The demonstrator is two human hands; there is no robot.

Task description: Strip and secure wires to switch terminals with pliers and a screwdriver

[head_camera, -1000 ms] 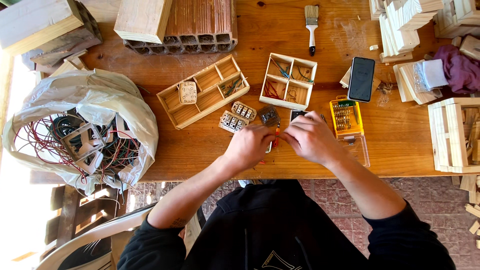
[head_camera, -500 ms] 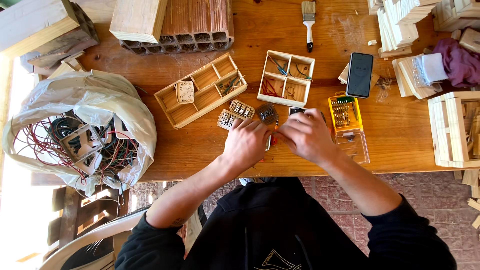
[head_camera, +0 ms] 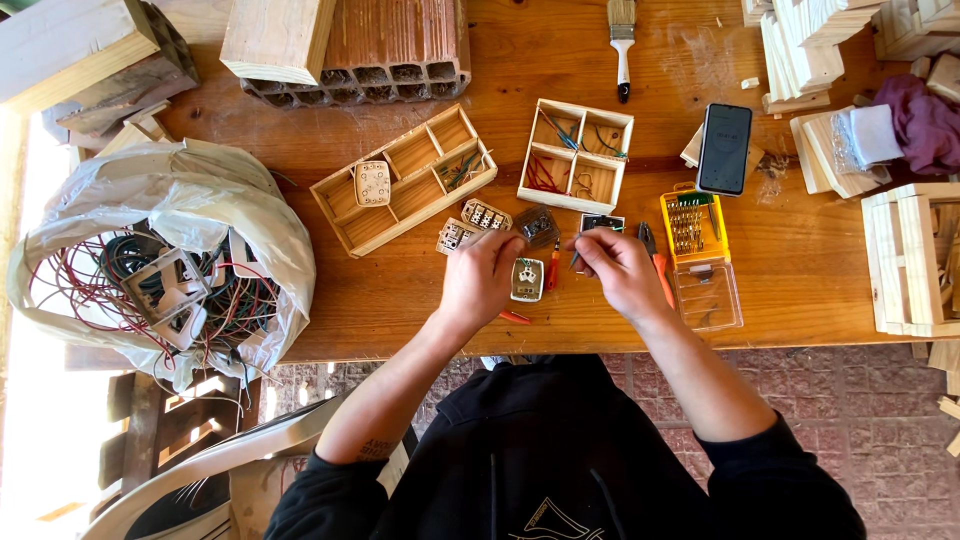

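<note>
From my remote view, the packages and screens are these. A white plastic bag point(head_camera: 180, 215) sits at the left edge of the wooden table point(head_camera: 800, 290), slumped open, holding tangled red, green and black wires with pale switch housings. A yellow bit case point(head_camera: 693, 225) lies just right of my right hand point(head_camera: 618, 268), with its clear hinged lid point(head_camera: 708, 297) folded open toward the near edge. A black smartphone point(head_camera: 724, 148), rectangular, lies behind the case with its dark screen facing up; whether the screen is lit I cannot tell. I see no signs.
</note>
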